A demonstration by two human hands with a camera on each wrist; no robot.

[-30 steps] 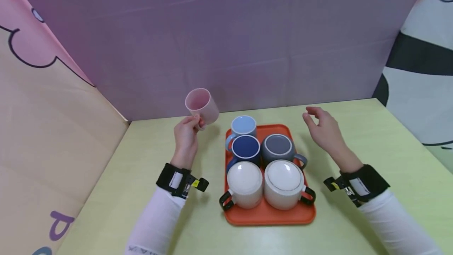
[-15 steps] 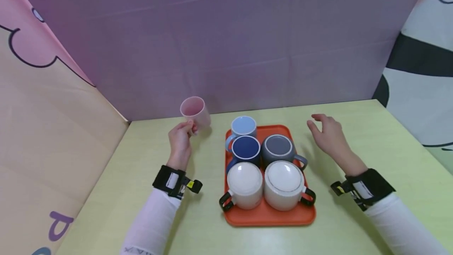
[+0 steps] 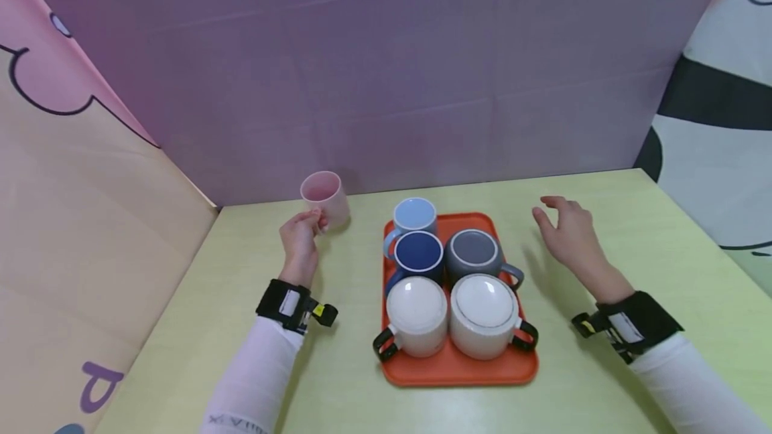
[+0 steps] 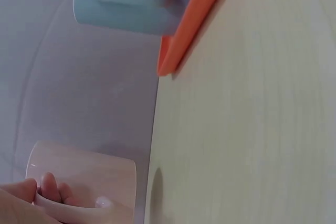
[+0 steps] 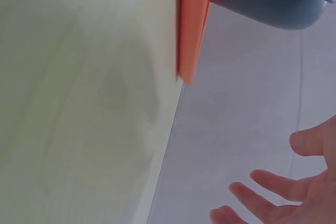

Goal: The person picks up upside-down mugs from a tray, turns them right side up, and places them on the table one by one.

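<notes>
While left hand (image 3: 299, 238) grips one pink mug (image 3: 326, 197), five mugs (image 3: 449, 286) fill one tray (image 3: 461, 370).

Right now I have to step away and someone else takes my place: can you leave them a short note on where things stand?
Left hand: holds the pink mug by its handle, low over the table, left of the tray; whether it touches down is unclear.
Right hand: open, empty, hovering right of the tray.
Done: pink mug is off the tray.
Left: five mugs on the tray: light blue, dark blue, grey, two white.
</notes>
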